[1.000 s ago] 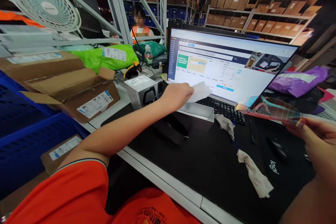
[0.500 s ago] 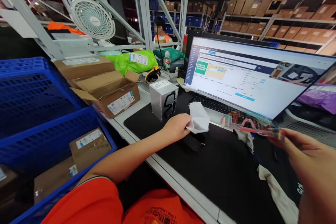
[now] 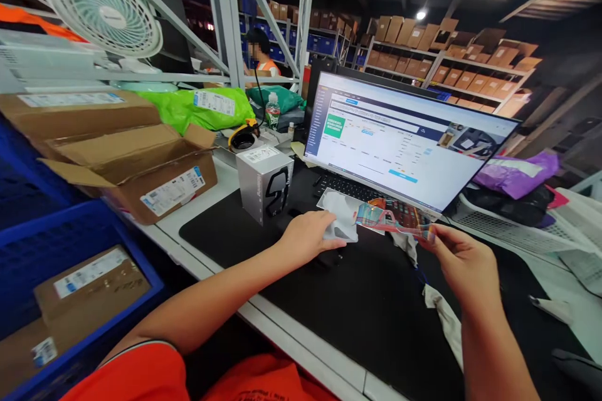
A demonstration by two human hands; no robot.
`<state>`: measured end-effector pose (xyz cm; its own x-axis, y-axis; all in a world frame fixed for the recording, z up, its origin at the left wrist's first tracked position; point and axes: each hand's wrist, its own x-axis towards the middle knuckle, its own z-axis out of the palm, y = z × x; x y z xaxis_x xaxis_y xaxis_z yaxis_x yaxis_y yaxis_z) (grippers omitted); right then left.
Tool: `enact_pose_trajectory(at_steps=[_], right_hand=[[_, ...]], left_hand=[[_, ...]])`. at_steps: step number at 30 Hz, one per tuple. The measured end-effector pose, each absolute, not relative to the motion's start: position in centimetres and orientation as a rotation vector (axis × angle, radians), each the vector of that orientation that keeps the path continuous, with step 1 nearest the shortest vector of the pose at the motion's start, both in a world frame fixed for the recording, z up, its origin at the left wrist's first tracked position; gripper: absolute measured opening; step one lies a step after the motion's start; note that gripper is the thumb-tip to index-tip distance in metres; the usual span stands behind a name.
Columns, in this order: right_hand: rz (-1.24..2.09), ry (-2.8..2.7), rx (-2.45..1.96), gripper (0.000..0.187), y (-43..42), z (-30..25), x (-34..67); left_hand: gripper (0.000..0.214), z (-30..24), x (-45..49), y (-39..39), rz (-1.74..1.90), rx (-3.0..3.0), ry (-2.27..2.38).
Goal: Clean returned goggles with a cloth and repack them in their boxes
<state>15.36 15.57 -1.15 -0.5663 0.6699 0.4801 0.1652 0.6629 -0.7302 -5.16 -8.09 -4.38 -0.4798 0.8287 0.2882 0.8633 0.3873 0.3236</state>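
My left hand [image 3: 306, 237] is closed on a soft white wrapper [image 3: 342, 218], thumb and fingers gripping its left side. My right hand [image 3: 465, 263] pinches the right end of a clear, rainbow-tinted goggle lens [image 3: 374, 217] with a pinkish nose cutout. The lens's left end meets the wrapper's right edge; whether it is inside or only against it, I cannot tell. Left of these, a silver-grey box [image 3: 263, 185] printed with a black goggle outline stands upright on the black mat [image 3: 348, 307].
Behind my hands stand a keyboard [image 3: 345, 187] and a monitor [image 3: 367, 138]. An opened cardboard box [image 3: 155, 175] lies at left, above a blue crate [image 3: 145, 269] holding parcels. A pale strap [image 3: 444, 319] crosses the mat. A white basket [image 3: 512, 219] stands at right; another person [image 3: 266, 62] is beyond.
My right hand has brought the lens left, so its end now meets the white wrapper. My left hand's grip on the wrapper has spread wider. The view has turned right.
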Motion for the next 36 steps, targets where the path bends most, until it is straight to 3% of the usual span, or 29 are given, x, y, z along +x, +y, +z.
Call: enact_pose_trajectory(at_steps=[4,9,16,25,28,31,36], right_hand=[[0.894,-2.085,-0.657,0.034,15.5,-1.0,15.1],[1.023,-1.991,-0.687,0.035,14.7,-0.4,15.3],[1.151,-1.918,-0.642,0.032,13.3,-0.3,15.1],[1.040,-2.133,-0.716,0.038,13.6,-2.9,12.4],[1.084,-2.097,-0.726,0.038,13.7,-2.9,12.2],[1.239,-1.897,-0.694,0.037,13.5,-1.7,12.9],[1.330,-1.685,-0.547,0.029,11.5,2.1,16.8]], left_hand=[[0.029,-4.4,-4.8,-7.9,-0.780,-1.438,-2.591],[0.028,-4.8,-4.6,-7.7,-0.943,-1.272,-2.634],[0.009,-5.6,-3.8,-8.4,-1.122,-1.247,-2.428],[0.027,-7.2,-3.5,-10.0,-1.173,-1.263,-2.283],[0.015,-7.6,-4.3,-10.2,-1.302,-1.259,-2.198],[0.012,-7.6,-4.9,-10.2,-1.378,-1.303,-2.077],[0.018,-5.8,-4.2,-9.5,-1.161,-1.244,-2.036]])
